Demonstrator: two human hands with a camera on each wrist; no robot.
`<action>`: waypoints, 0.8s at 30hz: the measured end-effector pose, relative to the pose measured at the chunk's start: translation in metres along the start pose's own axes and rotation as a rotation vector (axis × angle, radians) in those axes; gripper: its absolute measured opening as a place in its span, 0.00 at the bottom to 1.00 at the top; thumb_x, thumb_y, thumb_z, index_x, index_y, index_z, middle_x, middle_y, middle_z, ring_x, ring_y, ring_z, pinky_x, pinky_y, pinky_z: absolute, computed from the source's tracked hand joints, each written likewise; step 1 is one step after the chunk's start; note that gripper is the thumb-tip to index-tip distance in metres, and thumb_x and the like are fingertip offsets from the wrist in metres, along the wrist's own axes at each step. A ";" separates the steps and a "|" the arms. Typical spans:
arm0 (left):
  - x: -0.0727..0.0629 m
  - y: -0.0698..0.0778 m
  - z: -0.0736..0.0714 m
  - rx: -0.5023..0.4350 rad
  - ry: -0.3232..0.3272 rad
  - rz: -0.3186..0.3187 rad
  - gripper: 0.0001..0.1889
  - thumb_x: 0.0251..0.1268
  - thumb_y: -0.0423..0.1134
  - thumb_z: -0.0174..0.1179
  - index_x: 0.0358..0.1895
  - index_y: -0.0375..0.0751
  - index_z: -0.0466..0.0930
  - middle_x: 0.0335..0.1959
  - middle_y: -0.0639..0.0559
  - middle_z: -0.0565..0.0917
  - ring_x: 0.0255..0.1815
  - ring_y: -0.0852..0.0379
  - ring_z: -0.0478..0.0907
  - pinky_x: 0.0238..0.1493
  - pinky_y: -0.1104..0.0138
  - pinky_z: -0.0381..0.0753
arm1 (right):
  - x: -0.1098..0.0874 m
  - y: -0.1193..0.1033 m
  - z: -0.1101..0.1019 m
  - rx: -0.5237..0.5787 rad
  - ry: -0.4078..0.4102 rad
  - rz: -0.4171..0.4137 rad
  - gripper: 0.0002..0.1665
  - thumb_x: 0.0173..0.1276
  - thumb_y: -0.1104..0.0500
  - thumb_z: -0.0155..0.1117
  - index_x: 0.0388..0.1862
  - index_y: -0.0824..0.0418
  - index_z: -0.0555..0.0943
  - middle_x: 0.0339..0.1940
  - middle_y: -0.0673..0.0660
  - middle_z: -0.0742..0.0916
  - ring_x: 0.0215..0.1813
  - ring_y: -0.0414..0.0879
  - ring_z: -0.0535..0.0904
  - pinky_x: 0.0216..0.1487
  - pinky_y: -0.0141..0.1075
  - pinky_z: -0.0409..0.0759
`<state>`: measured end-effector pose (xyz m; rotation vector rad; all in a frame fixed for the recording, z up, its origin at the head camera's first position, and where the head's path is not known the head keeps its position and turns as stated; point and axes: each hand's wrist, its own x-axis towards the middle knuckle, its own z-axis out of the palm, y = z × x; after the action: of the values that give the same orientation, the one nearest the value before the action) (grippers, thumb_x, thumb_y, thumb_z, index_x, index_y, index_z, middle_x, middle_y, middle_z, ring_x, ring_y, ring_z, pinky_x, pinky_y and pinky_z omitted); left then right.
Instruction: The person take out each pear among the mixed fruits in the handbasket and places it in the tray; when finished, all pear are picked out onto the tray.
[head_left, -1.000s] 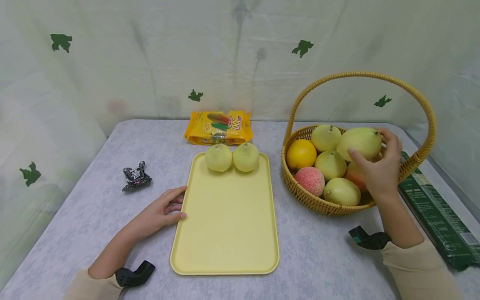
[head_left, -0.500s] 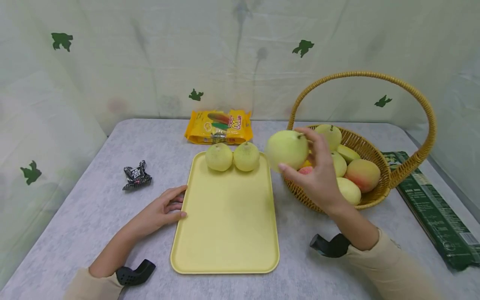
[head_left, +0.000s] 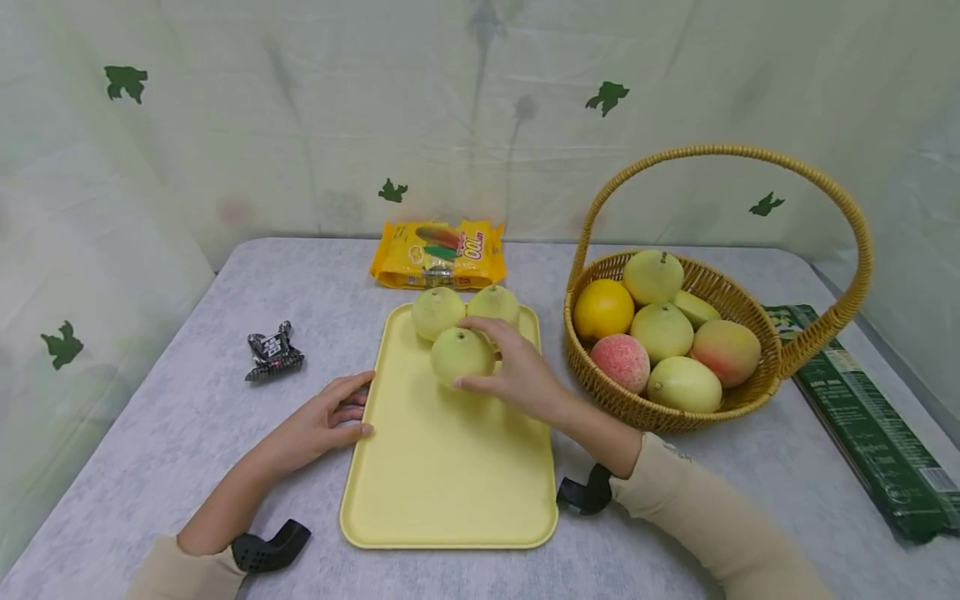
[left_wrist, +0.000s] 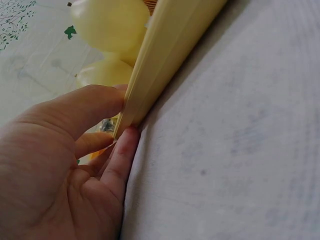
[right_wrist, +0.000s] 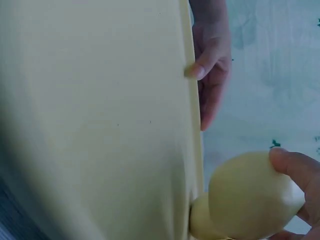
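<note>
Right hand with fingers curled round a pale green pear, holding it over the far half of the yellow tray, just in front of 2 other pears at the tray's far edge. Left hand lies relaxed, thumb and fingertips against the tray's left rim, gripping nothing. The pear looks firm, smooth, fairly heavy and bruisable, best cupped round its widest part; a wicker basket of fruit stands to the right.

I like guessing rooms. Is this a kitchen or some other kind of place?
Probably not a kitchen: it looks like a staged table set-up. A table under a grey cloth stands against a pale fabric backdrop with green leaf shapes, and holds just a yellow tray and a wicker fruit basket.
</note>
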<state>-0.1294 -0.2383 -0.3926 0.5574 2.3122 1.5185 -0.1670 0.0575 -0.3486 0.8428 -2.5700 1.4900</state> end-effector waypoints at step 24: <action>0.001 -0.001 0.001 -0.011 -0.003 0.012 0.39 0.57 0.35 0.61 0.68 0.32 0.48 0.58 0.38 0.59 0.53 0.55 0.64 0.51 0.76 0.69 | 0.011 0.011 0.007 0.110 -0.230 0.108 0.44 0.56 0.59 0.67 0.69 0.55 0.57 0.66 0.58 0.61 0.60 0.53 0.64 0.51 0.37 0.74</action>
<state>-0.1298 -0.2374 -0.3935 0.5708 2.3003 1.5340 -0.1800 0.0511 -0.3582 0.9540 -2.7576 1.6688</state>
